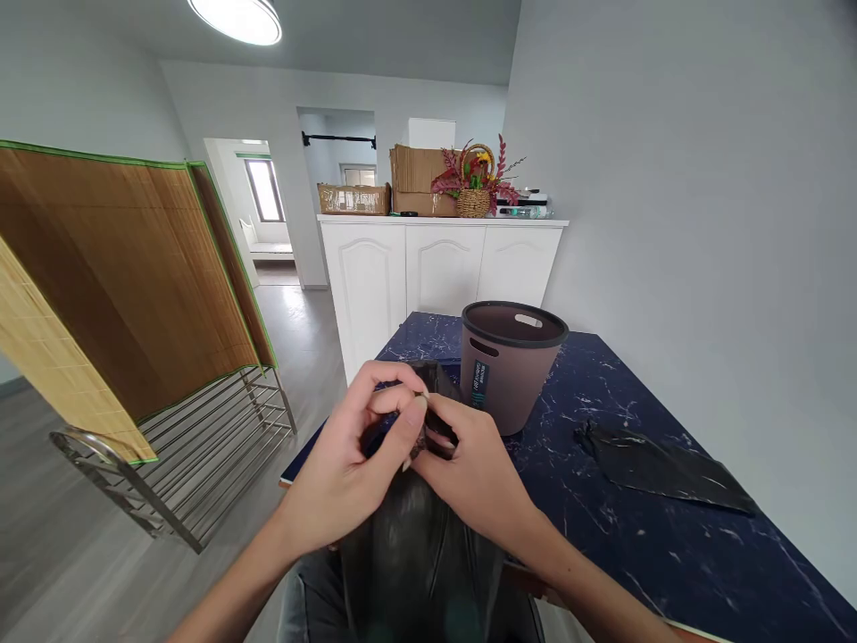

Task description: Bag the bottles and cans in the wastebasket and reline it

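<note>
A black plastic garbage bag (415, 554) hangs down in front of me over my lap, its top gathered between my fingers. My left hand (365, 446) pinches the bag's upper edge between thumb and fingertips. Right beside it, my right hand (465, 460) is closed on the same edge, the fingertips of both hands nearly meeting. Just beyond them on the table stands an upright brownish-purple trash bin (505, 384) with a dark rim and a label. To the right, another black plastic bag (660, 464) lies flattened on the table.
The dark blue marbled table (603, 554) runs along the wall at the right. A metal rack (201, 473) with bamboo mats (147, 277) over it stands at the left. Behind, a white cabinet (445, 263) carries cardboard boxes (415, 183) and a flower basket (474, 202).
</note>
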Tool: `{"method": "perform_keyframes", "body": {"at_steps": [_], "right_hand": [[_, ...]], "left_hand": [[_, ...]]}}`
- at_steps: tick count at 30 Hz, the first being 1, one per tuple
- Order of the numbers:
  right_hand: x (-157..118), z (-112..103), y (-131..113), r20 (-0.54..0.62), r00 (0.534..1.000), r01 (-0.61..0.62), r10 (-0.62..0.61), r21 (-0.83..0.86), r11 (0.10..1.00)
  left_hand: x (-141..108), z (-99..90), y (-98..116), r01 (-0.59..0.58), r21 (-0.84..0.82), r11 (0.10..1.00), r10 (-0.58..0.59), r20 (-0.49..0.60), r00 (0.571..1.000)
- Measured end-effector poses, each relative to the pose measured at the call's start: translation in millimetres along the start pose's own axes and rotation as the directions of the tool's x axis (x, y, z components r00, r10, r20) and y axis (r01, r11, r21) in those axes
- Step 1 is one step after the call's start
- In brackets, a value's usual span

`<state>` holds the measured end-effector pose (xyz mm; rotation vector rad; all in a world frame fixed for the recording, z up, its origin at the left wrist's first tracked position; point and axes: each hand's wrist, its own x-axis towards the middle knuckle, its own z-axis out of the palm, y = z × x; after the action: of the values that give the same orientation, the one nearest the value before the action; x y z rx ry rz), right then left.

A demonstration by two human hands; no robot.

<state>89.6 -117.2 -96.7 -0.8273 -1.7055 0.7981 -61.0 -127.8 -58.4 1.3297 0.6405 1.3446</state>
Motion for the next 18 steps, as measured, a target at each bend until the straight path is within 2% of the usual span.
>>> {"method": "perform_keyframes", "body": {"at_steps": [2,4,6,7,10,13,15,18], "right_hand": [[0.1,-1.4,2.8,-0.02,1.0,0.019,-0.019,-0.02,1.0],[-1.0,-4.5,4.9,-0.027,0.999,0.021,-0.022,-0.025,0.999],[-2.1,-7.0,5.9,-0.035,0.999,0.019,-0.02,-0.02,1.0],[-2.3,-7.8,5.9,-0.032,0.999,0.022,-0.023,-0.016,1.0],[-0.9,-8.5,3.8,0.016,1.0,0.016,-0.017,0.021,1.0],[0.5,-12.2,1.3,0.101,0.995,-0.013,0.004,0.089,0.996],[-0.9,-19.3,2.0,0.124,0.992,-0.04,0.024,0.125,0.991],[-8.1,-35.6,8.5,0.08,0.986,-0.16,0.145,0.227,0.961]], "left_hand": [[-2.3,-8.3,-3.7,-0.102,0.041,0.994,0.105,-0.085,0.991],[-2.7,-19.8,-7.7,-0.238,0.074,0.969,0.247,-0.178,0.952],[-0.2,-31.3,-12.3,-0.325,0.098,0.94,0.338,-0.178,0.924],[2.3,-36.1,-15.0,-0.329,0.116,0.937,0.343,-0.13,0.93],[13.1,-44.4,-25.6,-0.229,0.243,0.943,0.205,0.117,0.972],[23.0,-46.4,-38.9,-0.138,0.311,0.94,0.055,0.261,0.964],[24.5,-47.4,-46.2,-0.105,0.3,0.948,0.026,0.258,0.966],[18.5,-50.0,-50.3,-0.051,0.298,0.953,0.013,0.129,0.992]]}}
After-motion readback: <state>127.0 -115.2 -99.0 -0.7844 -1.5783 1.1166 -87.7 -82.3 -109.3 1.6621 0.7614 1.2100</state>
